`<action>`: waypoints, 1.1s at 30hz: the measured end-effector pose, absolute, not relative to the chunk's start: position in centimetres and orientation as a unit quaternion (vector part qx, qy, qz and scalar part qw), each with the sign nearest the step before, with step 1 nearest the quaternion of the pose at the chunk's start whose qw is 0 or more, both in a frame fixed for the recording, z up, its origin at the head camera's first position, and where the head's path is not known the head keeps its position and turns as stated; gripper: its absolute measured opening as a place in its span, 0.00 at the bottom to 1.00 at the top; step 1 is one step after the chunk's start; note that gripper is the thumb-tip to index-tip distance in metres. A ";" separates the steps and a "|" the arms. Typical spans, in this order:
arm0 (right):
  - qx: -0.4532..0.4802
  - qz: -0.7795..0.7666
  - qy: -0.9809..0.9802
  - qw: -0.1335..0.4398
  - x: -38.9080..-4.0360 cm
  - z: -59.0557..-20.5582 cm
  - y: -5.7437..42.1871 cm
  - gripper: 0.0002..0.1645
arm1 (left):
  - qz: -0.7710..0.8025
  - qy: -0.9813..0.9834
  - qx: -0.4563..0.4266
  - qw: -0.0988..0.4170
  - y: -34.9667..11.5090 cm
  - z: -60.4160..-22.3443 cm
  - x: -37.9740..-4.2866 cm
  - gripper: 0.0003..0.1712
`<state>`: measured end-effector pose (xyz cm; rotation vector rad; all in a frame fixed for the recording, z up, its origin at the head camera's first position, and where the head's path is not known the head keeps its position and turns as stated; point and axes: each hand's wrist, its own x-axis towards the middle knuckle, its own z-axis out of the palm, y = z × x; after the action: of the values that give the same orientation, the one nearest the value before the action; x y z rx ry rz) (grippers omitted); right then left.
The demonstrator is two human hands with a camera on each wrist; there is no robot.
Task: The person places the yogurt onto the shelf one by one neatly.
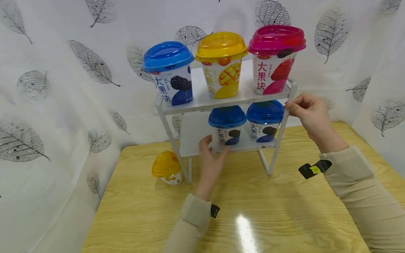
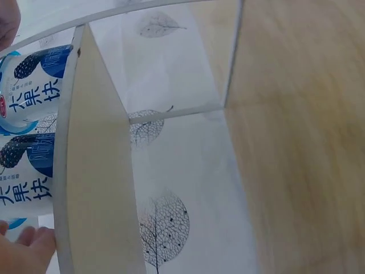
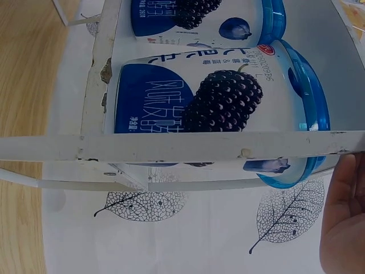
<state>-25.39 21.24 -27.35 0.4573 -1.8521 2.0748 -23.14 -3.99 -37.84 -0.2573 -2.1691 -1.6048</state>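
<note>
In the head view, a white two-tier rack (image 1: pixel 229 104) holds lidded yogurt cups. On its lower shelf stand two blue-lidded cups, a left one (image 1: pixel 227 127) and a right one (image 1: pixel 265 123). My left hand (image 1: pixel 212 160) is in front of the lower shelf with fingers and thumb spread, just left of the left blue-lidded cup. In the left wrist view its fingertips (image 2: pixel 43 242) lie close to that cup's side and the shelf edge. My right hand (image 1: pixel 313 115) pinches the rack's right post below the top shelf.
The top shelf carries a blue-lidded cup (image 1: pixel 170 74), a yellow-lidded cup (image 1: pixel 222 66) and a pink-lidded cup (image 1: pixel 276 59). Another yellow-lidded cup (image 1: pixel 167 168) leans on the wooden table (image 1: pixel 262 215) beside the rack's left leg. A leaf-print sheet (image 1: pixel 54 46) hangs behind and around the table.
</note>
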 end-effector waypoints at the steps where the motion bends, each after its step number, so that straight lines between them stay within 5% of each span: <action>1: 0.161 0.725 -0.650 0.161 -25.4 -27.3 21.2 0.07 | -0.571 -0.783 -0.099 0.225 -4.3 -38.1 -22.7 0.33; 12: 0.162 0.720 -0.653 0.166 -25.3 -26.9 21.2 0.07 | -0.482 -0.771 -0.134 0.394 -9.5 -40.9 -19.6 0.23; 26: 0.150 0.715 -0.662 0.170 -25.5 -27.0 21.2 0.06 | -0.429 -0.802 0.007 0.415 -17.1 -41.4 -19.9 0.21; 33: 0.147 0.722 -0.656 0.165 -25.4 -27.3 21.1 0.07 | -0.321 -0.893 0.068 0.308 -18.3 -41.4 -21.4 0.28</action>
<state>-25.36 21.14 -27.34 0.4190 -1.8688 2.0577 -21.37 -18.27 -41.40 0.1801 -2.3617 -0.8490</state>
